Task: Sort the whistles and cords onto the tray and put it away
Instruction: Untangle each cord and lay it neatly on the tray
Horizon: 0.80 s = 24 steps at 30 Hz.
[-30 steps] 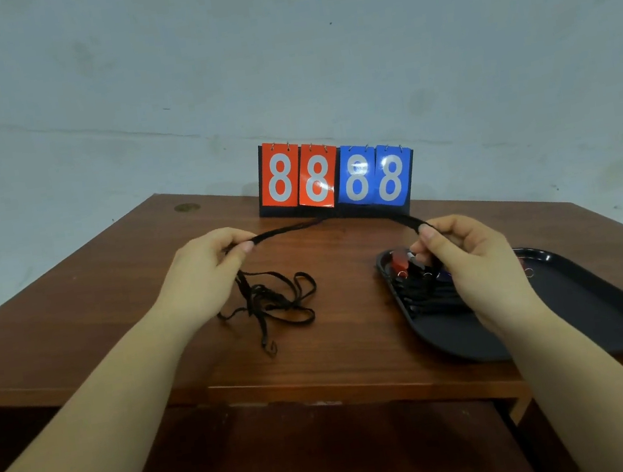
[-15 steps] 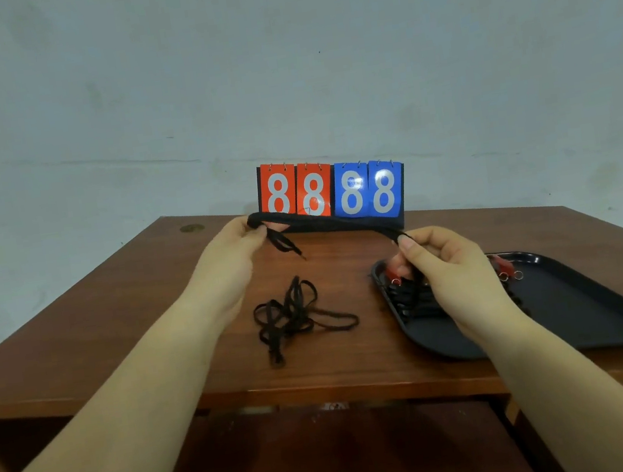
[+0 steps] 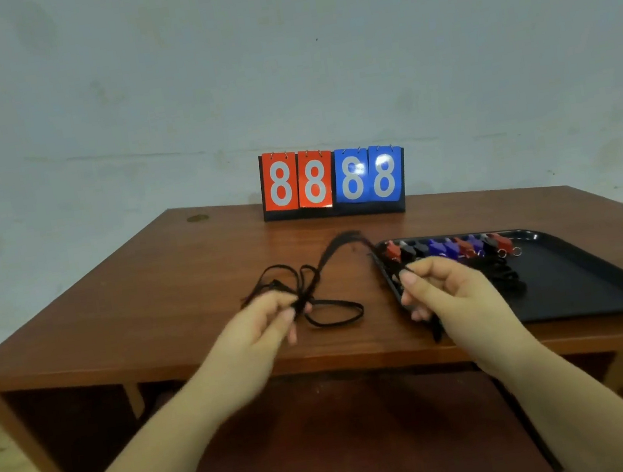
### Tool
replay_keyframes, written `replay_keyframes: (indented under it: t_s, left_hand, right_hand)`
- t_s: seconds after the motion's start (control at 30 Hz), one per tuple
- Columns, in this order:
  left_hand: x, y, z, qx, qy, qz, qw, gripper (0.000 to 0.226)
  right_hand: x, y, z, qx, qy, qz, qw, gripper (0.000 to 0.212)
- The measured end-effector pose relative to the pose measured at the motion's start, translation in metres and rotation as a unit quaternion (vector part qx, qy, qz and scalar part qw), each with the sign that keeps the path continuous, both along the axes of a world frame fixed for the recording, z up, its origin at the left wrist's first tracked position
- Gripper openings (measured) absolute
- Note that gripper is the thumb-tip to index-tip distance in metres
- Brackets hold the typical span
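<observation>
I pinch the cord point(image 3: 337, 246) in both hands — left hand point(image 3: 264, 324), right hand point(image 3: 440, 291) — it arcs left-right, tray point(image 3: 598, 291) just right

All I can read is the flip scoreboard point(image 3: 332, 183) at the back of my table point(image 3: 149, 290): white 8 8 on its red cards, 8 8 on its blue.
</observation>
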<state>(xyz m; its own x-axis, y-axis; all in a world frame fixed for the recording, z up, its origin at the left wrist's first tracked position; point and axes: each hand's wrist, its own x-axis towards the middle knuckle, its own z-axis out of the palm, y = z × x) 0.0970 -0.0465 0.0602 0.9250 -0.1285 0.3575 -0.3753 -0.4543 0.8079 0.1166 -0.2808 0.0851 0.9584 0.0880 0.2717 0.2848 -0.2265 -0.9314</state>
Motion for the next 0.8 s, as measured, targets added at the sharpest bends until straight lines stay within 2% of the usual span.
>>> replay_keyframes:
  t_s: [0.07, 0.13, 0.27, 0.33, 0.43, 0.5, 0.57, 0.63, 0.67, 0.73, 0.8]
  left_hand:
    - [-0.016, 0.0, -0.029, 0.063, 0.045, -0.011, 0.997, 0.028]
    - [-0.028, -0.002, -0.048, 0.066, 0.073, -0.007, 0.995, 0.024]
    - [-0.042, -0.004, -0.063, 0.08, 0.069, 0.002, 0.994, 0.022]
    - [-0.047, -0.004, -0.068, 0.127, 0.05, -0.002, 0.991, 0.021]
    - [-0.051, -0.005, -0.071, 0.191, 0.029, -0.037, 0.98, 0.022]
    - [-0.053, -0.007, -0.071, 0.213, 0.018, -0.07, 0.974, 0.02]
    - [-0.056, -0.01, -0.073, 0.195, 0.007, -0.09, 0.977, 0.017]
    - [-0.059, -0.014, -0.077, 0.15, 0.012, -0.112, 0.982, 0.015]
    - [-0.06, -0.016, -0.079, 0.123, 0.023, -0.118, 0.985, 0.014]
    - [-0.061, -0.017, -0.081, 0.066, 0.049, -0.121, 0.989, 0.011]
    - [-0.06, -0.015, -0.082, 0.025, 0.065, -0.123, 0.99, 0.012]
  right_hand:
    - [-0.014, 0.0, -0.019, -0.051, 0.009, 0.026, 0.998, 0.012]
    - [-0.024, 0.001, -0.04, -0.077, 0.023, 0.032, 0.996, 0.013]
    - [-0.039, 0.0, -0.082, -0.085, 0.064, 0.027, 0.994, 0.013]
    - [-0.043, -0.005, -0.099, -0.095, 0.081, 0.039, 0.991, 0.037]
    - [-0.049, -0.01, -0.104, -0.166, 0.019, 0.056, 0.984, 0.075]
    - [-0.055, -0.005, -0.102, -0.229, -0.055, 0.04, 0.971, 0.084]
    - [-0.06, 0.008, -0.106, -0.321, -0.149, 0.041, 0.934, 0.086]
    - [-0.066, 0.022, -0.111, -0.359, -0.177, 0.089, 0.912, 0.085]
    - [-0.069, 0.027, -0.113, -0.343, -0.145, 0.12, 0.92, 0.081]
    - [-0.074, 0.031, -0.112, -0.254, -0.044, 0.162, 0.952, 0.062]
    - [-0.075, 0.029, -0.106, -0.151, 0.014, 0.166, 0.974, 0.03]
